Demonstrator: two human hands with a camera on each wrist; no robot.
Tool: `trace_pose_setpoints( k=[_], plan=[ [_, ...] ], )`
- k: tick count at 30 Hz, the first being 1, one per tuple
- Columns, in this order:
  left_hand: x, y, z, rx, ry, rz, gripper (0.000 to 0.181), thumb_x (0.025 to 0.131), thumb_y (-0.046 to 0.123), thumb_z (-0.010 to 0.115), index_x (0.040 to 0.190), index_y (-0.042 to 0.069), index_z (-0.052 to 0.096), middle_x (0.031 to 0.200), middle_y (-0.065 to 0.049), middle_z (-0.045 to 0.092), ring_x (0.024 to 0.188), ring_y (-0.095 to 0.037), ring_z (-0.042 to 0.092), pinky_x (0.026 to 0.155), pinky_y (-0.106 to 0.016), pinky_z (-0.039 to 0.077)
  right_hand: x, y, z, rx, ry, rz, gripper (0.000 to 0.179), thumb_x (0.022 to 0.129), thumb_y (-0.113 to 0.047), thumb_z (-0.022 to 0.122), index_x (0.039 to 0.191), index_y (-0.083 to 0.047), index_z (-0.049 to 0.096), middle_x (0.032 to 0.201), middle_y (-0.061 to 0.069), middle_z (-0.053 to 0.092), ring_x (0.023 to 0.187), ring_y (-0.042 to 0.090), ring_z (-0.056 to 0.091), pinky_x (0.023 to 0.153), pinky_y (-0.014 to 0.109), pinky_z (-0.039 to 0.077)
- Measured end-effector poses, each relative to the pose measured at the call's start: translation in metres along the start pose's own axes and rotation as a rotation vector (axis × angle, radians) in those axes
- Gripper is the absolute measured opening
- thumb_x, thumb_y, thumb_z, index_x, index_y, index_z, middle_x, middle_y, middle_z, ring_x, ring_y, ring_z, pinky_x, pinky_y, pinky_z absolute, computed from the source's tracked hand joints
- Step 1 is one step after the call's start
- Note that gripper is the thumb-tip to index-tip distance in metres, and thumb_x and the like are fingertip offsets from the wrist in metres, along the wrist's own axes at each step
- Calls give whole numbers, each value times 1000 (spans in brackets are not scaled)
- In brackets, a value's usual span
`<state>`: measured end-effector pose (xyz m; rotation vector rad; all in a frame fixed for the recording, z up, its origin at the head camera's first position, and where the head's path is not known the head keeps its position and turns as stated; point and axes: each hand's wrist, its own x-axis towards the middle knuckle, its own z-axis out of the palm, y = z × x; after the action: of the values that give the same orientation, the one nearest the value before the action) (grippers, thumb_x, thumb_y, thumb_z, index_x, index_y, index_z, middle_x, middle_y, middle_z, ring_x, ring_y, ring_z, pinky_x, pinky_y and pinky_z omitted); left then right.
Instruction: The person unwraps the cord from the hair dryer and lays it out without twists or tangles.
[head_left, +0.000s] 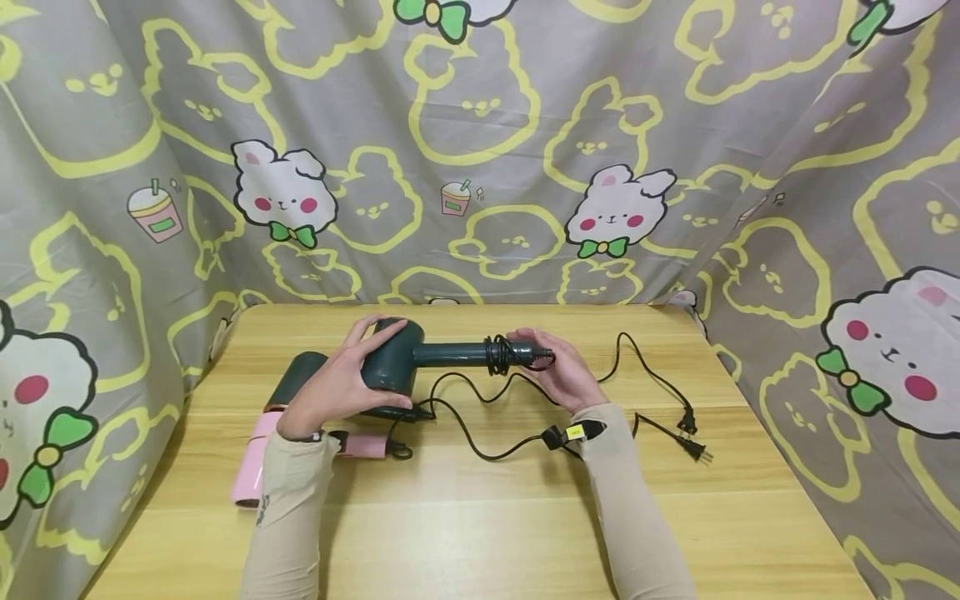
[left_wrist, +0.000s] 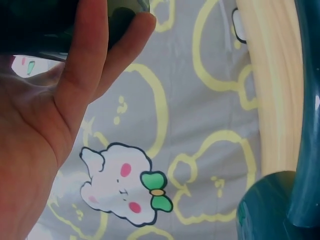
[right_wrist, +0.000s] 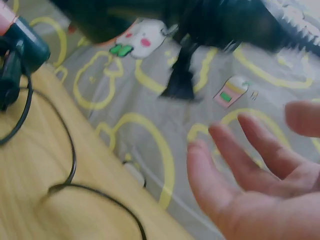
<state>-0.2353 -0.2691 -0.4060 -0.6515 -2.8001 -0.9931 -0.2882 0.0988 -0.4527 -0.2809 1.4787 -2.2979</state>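
Observation:
My left hand (head_left: 333, 387) grips the barrel of a dark green hair dryer (head_left: 450, 356), thumb and fingers on opposite sides, holding it over the table. Its handle points right, with a black cord (head_left: 498, 355) coiled around the end. Beside that end is my right hand (head_left: 564, 373). The right wrist view shows the right hand's loosely bent fingers (right_wrist: 207, 175) apart from the dryer, with a black plug (right_wrist: 181, 82) hanging from the coil. A second dark green hair dryer (head_left: 300, 372) lies at the left, partly hidden by my left hand.
A pink hair dryer (head_left: 251, 475) lies at the table's left, partly behind my left forearm. Black cords (head_left: 480, 450) run across the middle to two plugs (head_left: 697, 451) at the right. A patterned curtain (head_left: 480, 250) surrounds the wooden table (head_left: 450, 542).

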Motion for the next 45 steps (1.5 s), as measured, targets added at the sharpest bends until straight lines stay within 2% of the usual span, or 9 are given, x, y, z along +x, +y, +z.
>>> trace_pose_setpoints(
  k=[6,9,12,17,20,25,30,37,45],
  plan=[
    [-1,7,1,-39,-21,15,112,65,55,96,158,46,35,167,-14,24,124,-45,60,91,-57,55,-1,5,-1,-65,-235,-4,116,82,-36,86,162,6,15,132,-6,63,112,8,65,98,28,53],
    [-1,8,3,-42,-35,9,111,65,51,97,158,45,36,167,-14,24,125,-46,59,91,-57,55,-1,6,-1,-55,-294,-20,95,83,-37,86,158,-1,39,129,-6,69,110,8,68,94,27,55],
    [0,7,5,-37,-42,8,111,65,48,97,158,45,37,168,-14,25,128,-47,57,92,-59,55,-2,6,-3,-25,-315,-26,58,85,-30,85,137,-12,65,127,-5,72,109,10,69,93,27,56],
    [3,7,9,-38,-55,21,111,65,51,97,158,44,37,167,-11,26,128,-44,57,92,-58,55,-3,7,-11,-69,-318,-29,42,84,-24,86,123,-17,71,122,-5,74,107,8,69,92,22,55],
    [4,9,11,-47,-68,30,112,64,56,95,158,44,37,166,-7,26,127,-41,58,93,-56,55,-3,7,-15,-161,-243,-46,36,87,-23,84,120,-17,72,120,-5,75,108,7,69,90,19,55],
    [5,10,13,-48,-78,30,111,63,62,93,158,43,38,167,-4,26,128,-40,58,95,-56,55,-6,-1,-14,-255,0,-25,13,101,-21,69,110,-19,78,112,-7,76,101,4,70,84,18,57],
    [6,10,15,-34,-91,17,112,63,65,92,158,45,37,168,-4,25,127,-41,59,95,-55,55,-9,-12,-12,-362,156,-56,14,102,-17,66,107,-14,78,86,-13,71,70,0,56,70,16,50],
    [8,8,15,-22,-105,-18,111,63,66,91,158,46,37,168,-6,24,124,-42,60,91,-53,56,-15,-27,-6,-516,255,-147,35,100,-23,70,120,6,71,88,-11,75,76,10,60,76,26,53],
    [7,5,15,-29,-96,-23,110,65,54,96,158,45,37,167,-7,24,127,-43,58,93,-55,55,-24,-38,10,-598,290,-272,35,98,-27,73,114,5,73,87,-11,76,72,9,60,71,25,53]
  ],
)
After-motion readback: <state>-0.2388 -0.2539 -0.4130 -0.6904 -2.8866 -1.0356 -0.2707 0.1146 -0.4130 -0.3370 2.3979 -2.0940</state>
